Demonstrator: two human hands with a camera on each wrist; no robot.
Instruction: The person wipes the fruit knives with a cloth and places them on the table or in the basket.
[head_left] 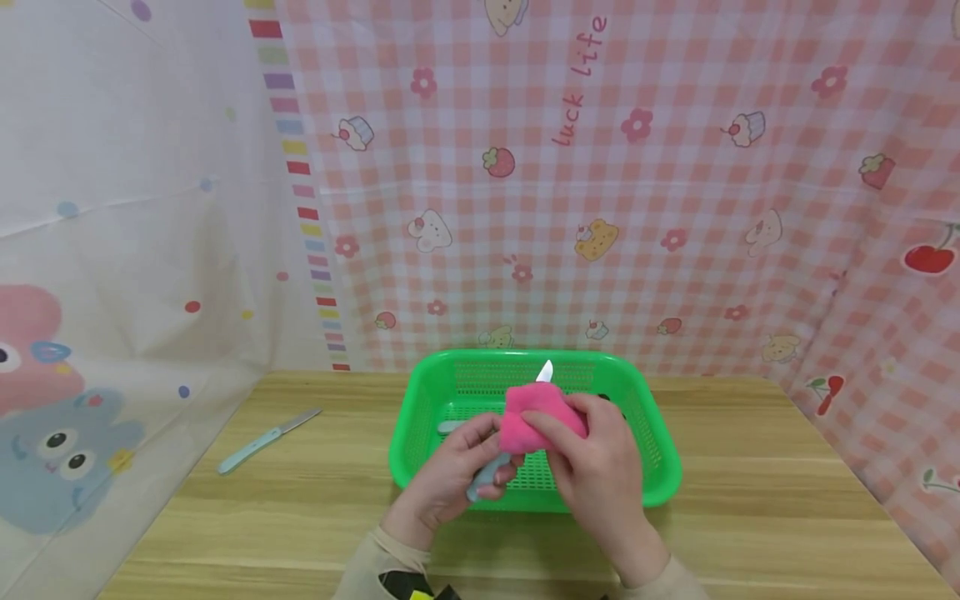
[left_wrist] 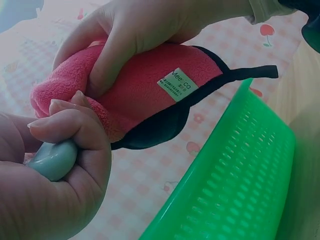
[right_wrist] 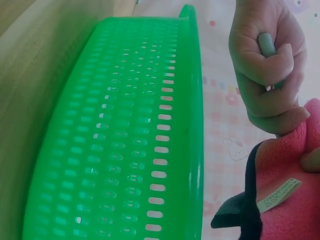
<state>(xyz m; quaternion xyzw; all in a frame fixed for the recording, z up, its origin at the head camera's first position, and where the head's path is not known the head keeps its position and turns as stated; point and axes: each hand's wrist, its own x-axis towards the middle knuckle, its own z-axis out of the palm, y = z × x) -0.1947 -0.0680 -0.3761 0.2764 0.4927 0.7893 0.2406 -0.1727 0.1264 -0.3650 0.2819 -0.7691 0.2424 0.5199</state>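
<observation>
My left hand (head_left: 450,471) grips a knife by its pale blue handle (head_left: 486,477), fingers curled round it above the green basket. The blade tip (head_left: 546,371) pokes out past a pink cloth (head_left: 540,408) folded over the rest of the blade. My right hand (head_left: 606,462) pinches that cloth around the blade, thumb on top. In the left wrist view, the handle's rounded end (left_wrist: 54,161) shows in the left fist, and the cloth (left_wrist: 145,87) has dark edging, a dark loop and a white label. Left fingertips touch the cloth's edge.
The green perforated basket (head_left: 652,450) stands on the wooden table (head_left: 750,500) beneath both hands. Inside it lies a pale blue handle (head_left: 450,427), partly hidden. A second knife (head_left: 268,440) rests on the table at the left. Patterned curtains (head_left: 600,183) close off the back and sides.
</observation>
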